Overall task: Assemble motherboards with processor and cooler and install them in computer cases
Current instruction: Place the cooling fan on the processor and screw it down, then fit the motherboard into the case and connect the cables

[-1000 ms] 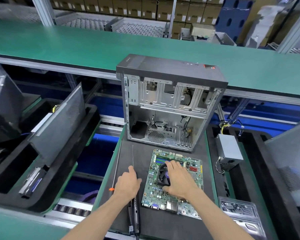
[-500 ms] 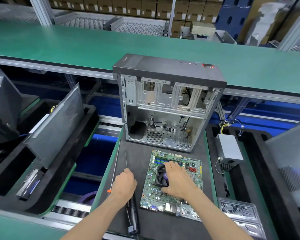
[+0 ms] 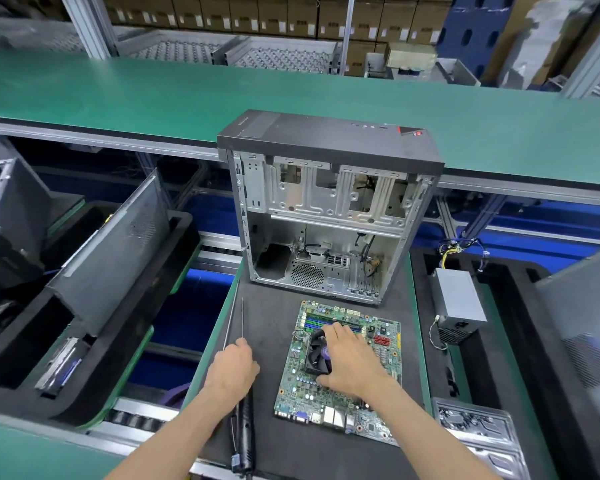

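Observation:
A green motherboard (image 3: 340,396) lies flat on the black mat (image 3: 267,306) in front of an open, upright computer case (image 3: 326,209). A black cooler fan (image 3: 317,351) sits on the board. My right hand (image 3: 350,358) grips the cooler, fingers over its far edge and thumb at its near edge. My left hand (image 3: 234,370) holds a long electric screwdriver (image 3: 245,434) that lies along the mat; its thin shaft (image 3: 242,317) points toward the case. A second thin rod (image 3: 230,320) lies just left of the shaft.
A grey power supply (image 3: 459,306) with loose cables sits in the right tray. A metal side panel (image 3: 115,258) leans in the black tray at left. A plastic tray of parts (image 3: 478,431) is at lower right. A green conveyor shelf (image 3: 153,95) runs behind the case.
My left hand has drawn the screwdriver back toward me and a little left. My right hand stays on the cooler.

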Demonstrator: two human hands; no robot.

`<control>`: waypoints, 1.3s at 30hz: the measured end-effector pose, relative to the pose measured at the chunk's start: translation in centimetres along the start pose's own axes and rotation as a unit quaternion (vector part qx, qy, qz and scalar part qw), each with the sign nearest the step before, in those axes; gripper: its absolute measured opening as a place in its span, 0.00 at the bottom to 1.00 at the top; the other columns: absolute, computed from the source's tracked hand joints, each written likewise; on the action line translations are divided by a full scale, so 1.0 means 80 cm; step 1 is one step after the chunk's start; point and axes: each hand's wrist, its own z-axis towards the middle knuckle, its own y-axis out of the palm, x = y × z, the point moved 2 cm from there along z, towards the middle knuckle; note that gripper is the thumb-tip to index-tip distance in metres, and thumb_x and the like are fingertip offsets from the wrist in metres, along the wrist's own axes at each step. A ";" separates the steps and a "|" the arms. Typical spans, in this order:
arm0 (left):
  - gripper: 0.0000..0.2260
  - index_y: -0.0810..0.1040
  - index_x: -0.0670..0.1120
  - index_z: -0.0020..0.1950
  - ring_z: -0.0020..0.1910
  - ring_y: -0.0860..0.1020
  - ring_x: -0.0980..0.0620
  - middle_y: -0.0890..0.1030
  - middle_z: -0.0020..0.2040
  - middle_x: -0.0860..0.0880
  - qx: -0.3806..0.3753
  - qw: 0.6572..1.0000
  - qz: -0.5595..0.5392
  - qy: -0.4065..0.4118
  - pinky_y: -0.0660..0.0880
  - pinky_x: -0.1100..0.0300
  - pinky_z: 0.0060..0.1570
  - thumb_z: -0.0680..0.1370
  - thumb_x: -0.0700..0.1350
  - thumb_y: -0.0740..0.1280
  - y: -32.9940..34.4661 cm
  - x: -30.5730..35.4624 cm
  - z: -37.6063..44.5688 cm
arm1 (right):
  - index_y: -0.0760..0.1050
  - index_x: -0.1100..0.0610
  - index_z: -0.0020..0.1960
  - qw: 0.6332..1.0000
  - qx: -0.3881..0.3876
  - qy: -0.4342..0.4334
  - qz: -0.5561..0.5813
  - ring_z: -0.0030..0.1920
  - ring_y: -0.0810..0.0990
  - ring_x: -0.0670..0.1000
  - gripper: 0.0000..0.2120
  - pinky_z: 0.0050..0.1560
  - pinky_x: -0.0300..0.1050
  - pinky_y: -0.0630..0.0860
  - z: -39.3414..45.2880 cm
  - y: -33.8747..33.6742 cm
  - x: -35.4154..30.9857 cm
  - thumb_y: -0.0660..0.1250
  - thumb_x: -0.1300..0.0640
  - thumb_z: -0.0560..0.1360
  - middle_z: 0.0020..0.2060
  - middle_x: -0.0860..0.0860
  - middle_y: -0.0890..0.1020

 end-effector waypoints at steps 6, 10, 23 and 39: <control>0.11 0.63 0.46 0.52 0.53 0.81 0.44 0.80 0.54 0.45 0.008 1.000 -0.009 -0.005 0.76 0.55 0.46 0.82 0.53 0.60 -0.001 0.000 -0.003 | 0.62 0.55 0.70 1.000 0.002 -0.014 -0.004 0.60 0.70 0.54 0.38 0.65 0.51 0.69 0.001 0.000 0.003 0.75 0.41 0.70 0.61 0.51 0.70; 0.12 0.67 0.46 0.53 0.54 0.80 0.44 0.80 0.55 0.45 0.018 1.000 0.009 -0.006 0.76 0.54 0.48 0.80 0.54 0.62 -0.007 0.001 0.001 | 0.63 0.56 0.70 1.000 -0.001 -0.020 0.004 0.60 0.70 0.54 0.38 0.66 0.51 0.69 0.003 -0.001 0.005 0.75 0.40 0.69 0.61 0.51 0.70; 0.13 0.70 0.42 0.63 0.60 0.72 0.44 0.74 0.60 0.43 0.096 0.989 -0.013 0.110 0.71 0.53 0.58 0.81 0.48 0.61 -0.063 0.073 0.054 | 0.62 0.55 0.69 1.000 -0.019 -0.009 0.001 0.61 0.71 0.55 0.39 0.64 0.54 0.71 0.010 -0.001 0.001 0.76 0.41 0.67 0.63 0.52 0.71; 0.31 0.68 0.48 0.73 0.60 0.77 0.51 0.78 0.63 0.49 0.022 0.879 -0.464 0.108 0.71 0.56 0.63 0.74 0.54 0.74 -0.146 0.098 0.131 | 0.63 0.57 0.66 0.999 -0.032 0.030 0.024 0.58 0.66 0.54 0.39 0.52 0.52 0.74 0.007 -0.023 -0.014 0.80 0.48 0.63 0.60 0.52 0.71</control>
